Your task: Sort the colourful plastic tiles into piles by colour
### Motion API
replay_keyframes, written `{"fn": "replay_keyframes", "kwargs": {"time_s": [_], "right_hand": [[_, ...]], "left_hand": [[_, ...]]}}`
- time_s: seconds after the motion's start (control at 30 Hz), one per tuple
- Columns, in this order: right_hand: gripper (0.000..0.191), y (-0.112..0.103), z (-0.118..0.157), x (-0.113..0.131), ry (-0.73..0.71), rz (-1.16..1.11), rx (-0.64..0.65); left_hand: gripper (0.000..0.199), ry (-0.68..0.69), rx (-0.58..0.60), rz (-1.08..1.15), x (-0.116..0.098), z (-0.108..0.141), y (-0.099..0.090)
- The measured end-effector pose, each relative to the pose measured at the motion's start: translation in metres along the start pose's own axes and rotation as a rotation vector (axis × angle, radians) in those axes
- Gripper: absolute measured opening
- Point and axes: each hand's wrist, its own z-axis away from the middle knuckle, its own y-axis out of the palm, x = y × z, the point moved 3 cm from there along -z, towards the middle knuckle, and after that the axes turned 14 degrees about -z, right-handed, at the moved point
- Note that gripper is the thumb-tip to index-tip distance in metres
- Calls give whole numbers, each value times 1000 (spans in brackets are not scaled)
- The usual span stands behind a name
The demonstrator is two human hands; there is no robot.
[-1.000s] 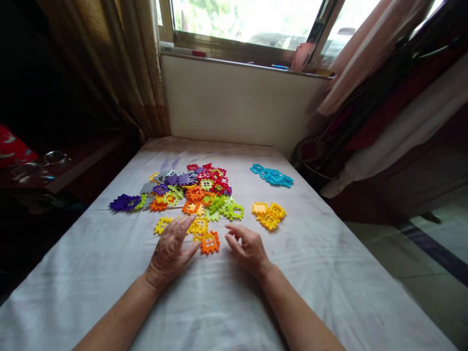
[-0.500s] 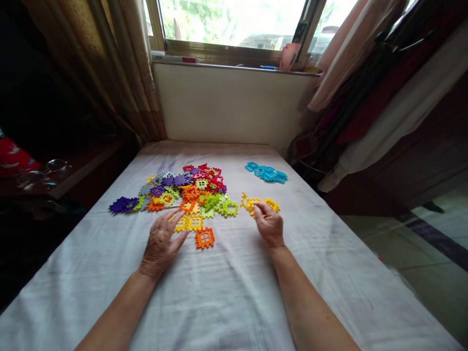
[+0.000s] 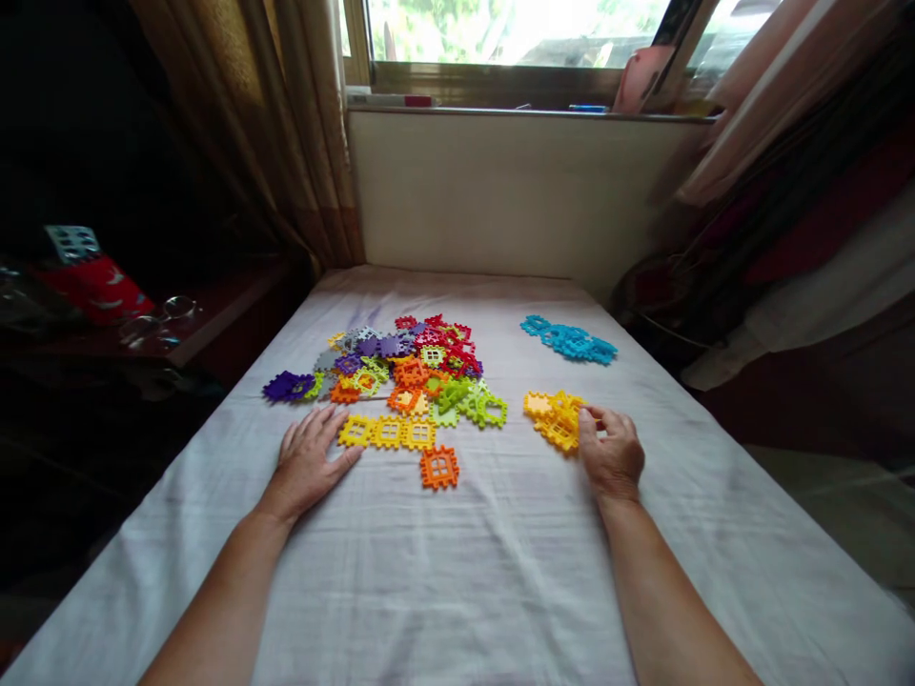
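Note:
My left hand (image 3: 311, 462) lies on the sheet with its fingers spread, beside the left end of a row of three yellow window pieces (image 3: 390, 433). At the right, my right hand (image 3: 612, 450) has thumb and forefinger curled together at the edge of a small yellow pile (image 3: 558, 417); its fingertips are on a yellow piece. Just below the row lies an orange window piece (image 3: 439, 468). A mixed heap of red, purple, grey, orange and green pieces (image 3: 411, 370) sits behind the row. Blue pieces (image 3: 572, 340) form a separate group at the back right.
The pieces lie on a white sheet (image 3: 457, 581). To the left, glasses (image 3: 163, 322) and a red item (image 3: 107, 291) rest on a dark surface. Beyond are a curtain (image 3: 286, 133) and a window sill (image 3: 500, 112); clothes hang at the right.
The view has shifted left. My right hand has moved outward to the right side of the yellow pile. My left hand has drawn back from the yellow row, uncovering its left end.

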Motion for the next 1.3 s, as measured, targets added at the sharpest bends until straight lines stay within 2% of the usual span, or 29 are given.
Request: {"fn": "replay_keyframes", "kwargs": {"time_s": [0.13,0.3,0.43,0.6,0.7,0.8,0.9,1.0,1.13,1.3], "right_hand": [[38,3,4,5,-99,-33,29],[31,7,8,14,-174,-47,61],[34,6,10,17,-211,-55,48],[35,2,11,29,-277,-55,45],[30,3,21,53,-371,-127,87],[22,14,43,83,-416,-285,266],[24,32,69,107,-335,-458,512],[29,47,87,116,-177,-590,686],[21,57,94,115,6,-722,744],[16,58,89,111,84,-781,768]], "left_hand": [[53,8,26,10,-1,0,-1],[41,29,-2,81,-6,0,-7],[47,37,-31,150,-7,-2,-15],[56,-66,-70,344,-1,-5,-20],[60,-30,-147,411,-17,-2,-26],[67,135,-237,402,-54,4,-29],[75,330,-297,375,-92,11,-28],[83,438,-285,356,-110,14,-24],[90,459,-261,351,-112,14,-22],[86,480,-260,343,-112,14,-24]]}}
